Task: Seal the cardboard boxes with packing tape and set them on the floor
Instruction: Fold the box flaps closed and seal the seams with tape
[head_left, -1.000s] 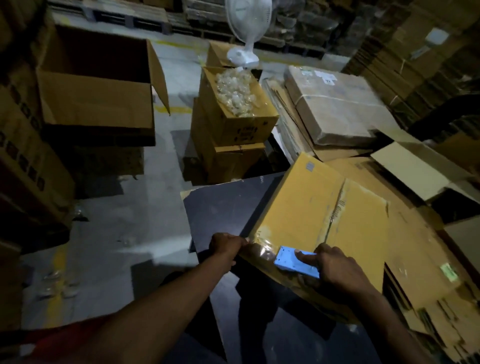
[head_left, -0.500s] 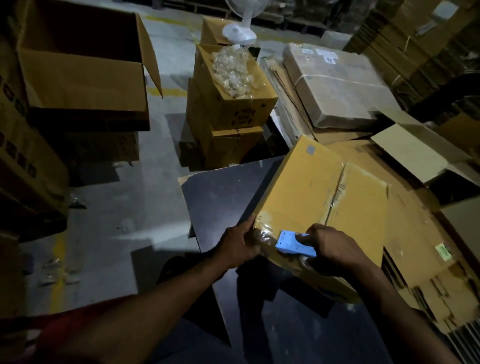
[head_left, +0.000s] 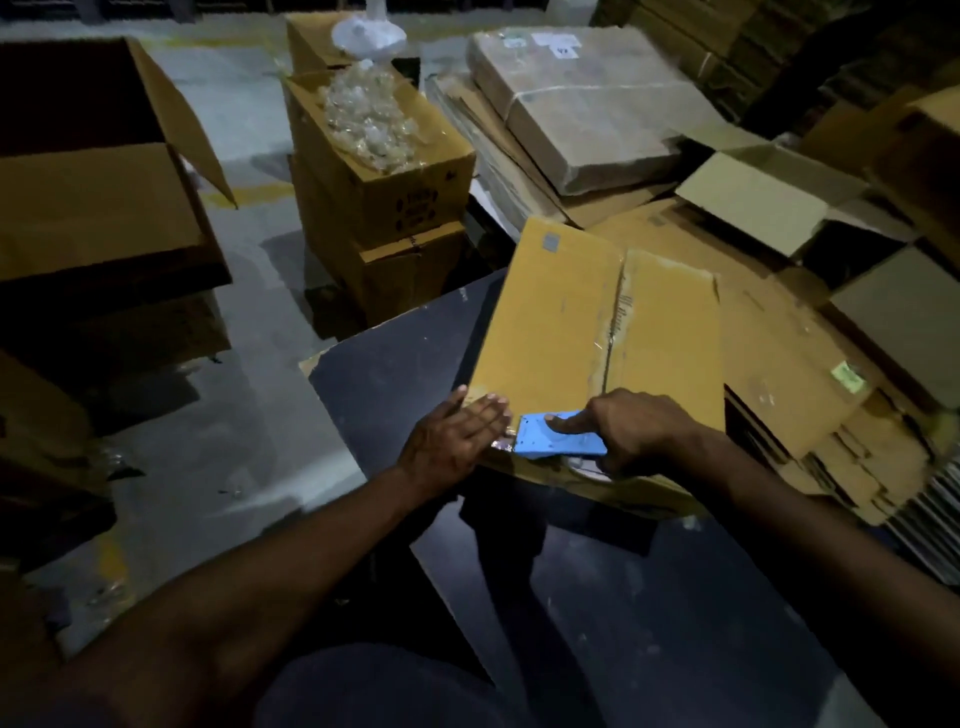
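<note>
While right hand (head_left: 636, 434) grips blue tape dispenser (head_left: 558, 435), left hand (head_left: 457, 441) has flattened, fingers straight, onto cardboard box (head_left: 561, 322) corner; tape end anchored, pull next.

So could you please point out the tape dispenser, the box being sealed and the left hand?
tape dispenser (head_left: 558, 441): head view, on its blue top plate.
box (head_left: 561, 317): head view, on the left top flap.
left hand (head_left: 457, 441): head view, on the back of the hand.

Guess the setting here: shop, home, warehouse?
Likely a warehouse packing area: stacks of flattened brown cardboard, an open cardboard box of clear plastic pieces on a bare concrete floor, and a blue tape dispenser on a box.
</note>
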